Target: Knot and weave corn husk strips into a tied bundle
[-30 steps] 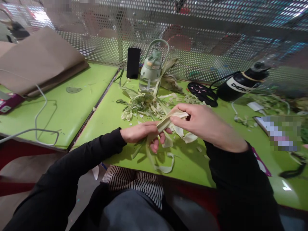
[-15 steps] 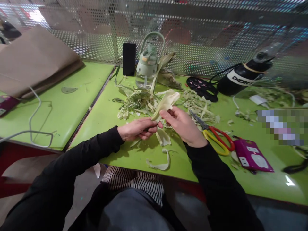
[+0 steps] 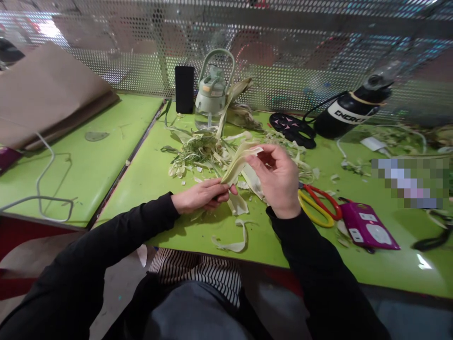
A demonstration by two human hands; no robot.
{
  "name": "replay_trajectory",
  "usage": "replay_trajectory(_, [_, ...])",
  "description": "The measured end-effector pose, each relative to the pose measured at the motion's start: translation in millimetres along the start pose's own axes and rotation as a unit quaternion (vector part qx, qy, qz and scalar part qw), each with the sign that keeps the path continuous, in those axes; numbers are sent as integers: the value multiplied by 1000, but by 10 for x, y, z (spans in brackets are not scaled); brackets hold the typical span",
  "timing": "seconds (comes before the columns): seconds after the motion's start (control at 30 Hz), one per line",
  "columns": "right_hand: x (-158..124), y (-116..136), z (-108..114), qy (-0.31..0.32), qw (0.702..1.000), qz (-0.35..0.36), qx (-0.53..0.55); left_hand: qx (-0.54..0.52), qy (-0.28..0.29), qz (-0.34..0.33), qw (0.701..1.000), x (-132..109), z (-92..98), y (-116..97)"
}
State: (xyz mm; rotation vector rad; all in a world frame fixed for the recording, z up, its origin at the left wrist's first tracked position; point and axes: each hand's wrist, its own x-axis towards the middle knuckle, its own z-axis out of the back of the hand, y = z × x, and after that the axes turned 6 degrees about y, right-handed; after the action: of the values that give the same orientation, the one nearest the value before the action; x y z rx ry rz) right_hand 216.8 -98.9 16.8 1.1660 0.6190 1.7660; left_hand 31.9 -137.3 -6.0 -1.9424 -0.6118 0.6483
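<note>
A pale corn husk (image 3: 234, 166) is held between my two hands above the green table. My left hand (image 3: 202, 194) is closed on its lower end, with the thumb on top. The thumb and fingers of my right hand (image 3: 280, 178) pinch its upper right edge. Below and beside the hands lie loose husk pieces (image 3: 238, 204) and a curled strip (image 3: 238, 243). A heap of shredded husk (image 3: 201, 152) is just beyond my left hand. Scissors (image 3: 320, 204) with red and yellow handles lie right of my right wrist, their blades mostly hidden.
A pale green water bottle (image 3: 211, 99), a black phone (image 3: 184, 89) and dried husks (image 3: 242, 113) stand or lie at the back. To the right are a purple power strip (image 3: 371, 226) and a black labelled bottle (image 3: 348, 115). Brown paper (image 3: 53, 89) and a white cable (image 3: 38, 184) lie left.
My right hand has moved slightly up and right, drawing out the upper part of the husk. My left hand keeps its hold. The whole view has shifted a little.
</note>
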Motion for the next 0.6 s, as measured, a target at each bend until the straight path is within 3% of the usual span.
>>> replay_trajectory(0.23, [5, 13, 31, -47, 991, 94, -81, 20, 0, -2, 1000, -14, -14, 9])
replay_trajectory(0.43, [-31, -30, 1, -26, 999, 44, -16, 26, 6, -15, 1000, -14, -3, 36])
replay_trajectory(0.6, [-40, -30, -14, -35, 999, 29, -27, 30, 3, -18, 999, -13, -16, 44])
